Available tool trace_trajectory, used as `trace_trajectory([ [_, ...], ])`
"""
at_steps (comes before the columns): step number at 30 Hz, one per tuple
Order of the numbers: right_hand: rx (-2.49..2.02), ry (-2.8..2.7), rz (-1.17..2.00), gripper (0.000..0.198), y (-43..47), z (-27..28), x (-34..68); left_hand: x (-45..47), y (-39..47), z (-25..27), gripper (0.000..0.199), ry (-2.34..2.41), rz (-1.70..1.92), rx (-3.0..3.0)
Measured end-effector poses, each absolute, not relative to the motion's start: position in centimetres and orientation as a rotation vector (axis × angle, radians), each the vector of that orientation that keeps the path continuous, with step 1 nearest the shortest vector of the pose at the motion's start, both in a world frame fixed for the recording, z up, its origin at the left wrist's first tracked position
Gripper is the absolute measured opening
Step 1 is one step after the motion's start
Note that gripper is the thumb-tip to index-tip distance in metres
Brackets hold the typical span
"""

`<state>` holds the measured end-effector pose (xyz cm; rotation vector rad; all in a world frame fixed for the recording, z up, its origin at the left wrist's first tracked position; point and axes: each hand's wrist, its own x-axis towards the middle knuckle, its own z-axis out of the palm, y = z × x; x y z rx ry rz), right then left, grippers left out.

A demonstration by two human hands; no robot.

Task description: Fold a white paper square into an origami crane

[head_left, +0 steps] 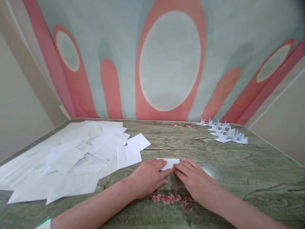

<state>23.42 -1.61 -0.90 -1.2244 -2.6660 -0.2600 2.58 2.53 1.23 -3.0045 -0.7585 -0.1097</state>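
Note:
A small white folded paper lies on the wooden-patterned table in front of me. My left hand holds its left part, fingers on top and thumb along the near edge. At its right end, my right hand has its fingers closed together on the near right corner. My fingertips cover both ends of the paper, so only its middle and far edge show. Left of my left hand, two white paper pieces lie beside the big heap of white sheets.
Several small white folded paper cranes stand in rows at the table's far right. A backdrop with pink shapes rises behind the table. Pink flower prints mark the tabletop between my forearms.

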Motion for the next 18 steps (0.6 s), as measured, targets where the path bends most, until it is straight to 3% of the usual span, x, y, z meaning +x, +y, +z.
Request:
trace_trajectory([
  [18,-1.283,-2.723,-0.185,0.034,-1.5,-0.9,24.0,1.4,1.5,3.4,0.029,-0.997,0.002,-2.933],
])
